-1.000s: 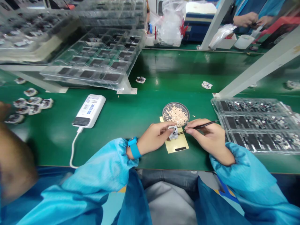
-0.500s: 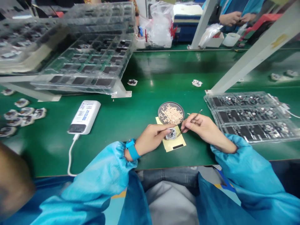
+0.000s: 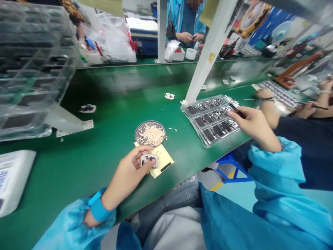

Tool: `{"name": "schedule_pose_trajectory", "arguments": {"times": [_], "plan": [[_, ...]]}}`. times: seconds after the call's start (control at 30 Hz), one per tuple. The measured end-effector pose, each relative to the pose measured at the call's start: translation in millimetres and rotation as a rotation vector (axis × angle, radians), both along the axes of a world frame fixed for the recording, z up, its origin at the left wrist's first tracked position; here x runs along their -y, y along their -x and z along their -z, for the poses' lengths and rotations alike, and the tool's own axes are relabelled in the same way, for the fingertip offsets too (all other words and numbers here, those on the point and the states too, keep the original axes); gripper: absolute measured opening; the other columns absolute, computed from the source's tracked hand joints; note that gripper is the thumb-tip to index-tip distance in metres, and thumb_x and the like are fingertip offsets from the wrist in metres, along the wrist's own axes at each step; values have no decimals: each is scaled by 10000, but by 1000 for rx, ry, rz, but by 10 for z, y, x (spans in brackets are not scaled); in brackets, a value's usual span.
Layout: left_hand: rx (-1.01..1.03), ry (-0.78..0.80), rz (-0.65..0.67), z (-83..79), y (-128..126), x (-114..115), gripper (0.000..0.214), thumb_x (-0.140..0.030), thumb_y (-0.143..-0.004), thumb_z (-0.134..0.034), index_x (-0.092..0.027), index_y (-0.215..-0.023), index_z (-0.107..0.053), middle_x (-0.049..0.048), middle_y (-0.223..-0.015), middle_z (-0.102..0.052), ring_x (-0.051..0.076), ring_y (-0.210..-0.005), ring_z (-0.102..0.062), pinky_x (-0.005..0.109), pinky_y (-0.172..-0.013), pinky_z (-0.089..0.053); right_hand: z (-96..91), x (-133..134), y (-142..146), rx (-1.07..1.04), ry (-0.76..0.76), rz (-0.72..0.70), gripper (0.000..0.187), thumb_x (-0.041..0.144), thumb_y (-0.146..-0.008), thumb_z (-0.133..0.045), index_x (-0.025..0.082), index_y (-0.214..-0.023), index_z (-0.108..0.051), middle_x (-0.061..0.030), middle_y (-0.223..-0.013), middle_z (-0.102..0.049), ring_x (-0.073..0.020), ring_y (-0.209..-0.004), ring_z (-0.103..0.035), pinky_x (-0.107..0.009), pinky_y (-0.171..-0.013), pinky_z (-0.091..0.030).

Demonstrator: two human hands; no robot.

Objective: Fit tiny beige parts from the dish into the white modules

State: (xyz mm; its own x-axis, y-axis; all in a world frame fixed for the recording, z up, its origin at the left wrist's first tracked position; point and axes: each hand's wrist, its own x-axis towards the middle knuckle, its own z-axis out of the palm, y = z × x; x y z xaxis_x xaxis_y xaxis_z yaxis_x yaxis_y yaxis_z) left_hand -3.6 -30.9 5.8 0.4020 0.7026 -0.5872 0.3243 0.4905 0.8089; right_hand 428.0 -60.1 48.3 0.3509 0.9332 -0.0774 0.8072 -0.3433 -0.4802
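Hidden: small white part (image 3: 148,160) half covered, blurred, pinched by left hand (image 3: 131,172) fingers above flat yellow card (image 3: 164,159) | right hand (image 3: 252,123) clasps thin dark tweezers (image 3: 235,110) over clear moulded plastic tray (image 3: 193,126) of dark components | round mesh dish (image 3: 138,134) holds pale bits

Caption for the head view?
Left hand pinches a part over a yellow card; right hand holds tweezers above a tray.

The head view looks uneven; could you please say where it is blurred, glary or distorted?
Head view: the stacked clear plastic trays at left are blurred; the glossy green table shows pale glare; the white post leans, wide-angle distortion; the left hand is sharp.
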Motion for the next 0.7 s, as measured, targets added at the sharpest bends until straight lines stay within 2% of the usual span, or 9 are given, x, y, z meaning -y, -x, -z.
{"name": "schedule_pose_trajectory", "arguments": {"times": [0.1, 0.17, 0.27, 0.37, 0.5, 0.6, 0.7], "plan": [[-81, 23, 88, -73, -4, -5, 383, -444, -830, -748, -179, -1100, -690, 29, -792, -715, 146, -643, -652, 223, -556, -517, 140, 75, -460, 287, 409, 75, 263, 397, -884, -700, 137, -871, -742, -52, -710, -683, -146, -623, -518, -292, -620, -341], [-85, 26, 82, -89, -3, -8, 377, -466, -824, -749, -177, -1066, -724, 42, -854, -746, 154, -677, -680, 228, -592, -544, 285, 118, -620, 295, 498, 109, 221, 330, -854, -733, 134, -953, -759, -72, -747, -705, -159, -630, -535, -291, -628, -346], [-88, 18, 25, -71, 1, -10, 383, -467, -793, -777, -182, -1048, -763, 58, -966, -775, 179, -752, -718, 253, -683, -589, 465, 151, -710, 256, 523, 123, 331, 336, -834, -756, 110, -1075, -749, -120, -847, -730, -176, -680, -576, -295, -652, -360], [-116, 12, -7, -54, 6, -20, 407, -458, -767, -803, -185, -1067, -784, 65, -969, -789, 204, -793, -736, 267, -713, -600, 553, 139, -744, 251, 521, 103, 413, 385, -851, -730, 102, -1151, -729, -171, -959, -730, -181, -731, -579, -314, -687, -356], [-79, 68, -26, -78, 9, -49, 413, -436, -745, -827, -195, -1079, -795, 64, -1027, -790, 207, -862, -740, 254, -761, -596, 558, 89, -785, 263, 519, 80, 422, 394, -795, -771, 73, -1067, -747, -187, -934, -722, -149, -681, -539, -338, -680, -326], [-28, 127, -29, -105, 4, -64, 374, -410, -764, -817, -171, -1051, -800, 70, -972, -794, 172, -781, -720, 222, -694, -578, 525, 65, -798, 265, 509, 81, 424, 423, -738, -804, 57, -942, -743, -161, -855, -713, -130, -649, -527, -339, -656, -319], [-11, 157, -20, -101, 0, -59, 363, -398, -782, -803, -146, -1041, -793, 70, -884, -785, 113, -631, -642, 170, -507, -474, 493, 73, -796, 267, 488, 82, 409, 408, -713, -824, 76, -934, -731, -134, -854, -718, -125, -656, -542, -327, -656, -342]]}}
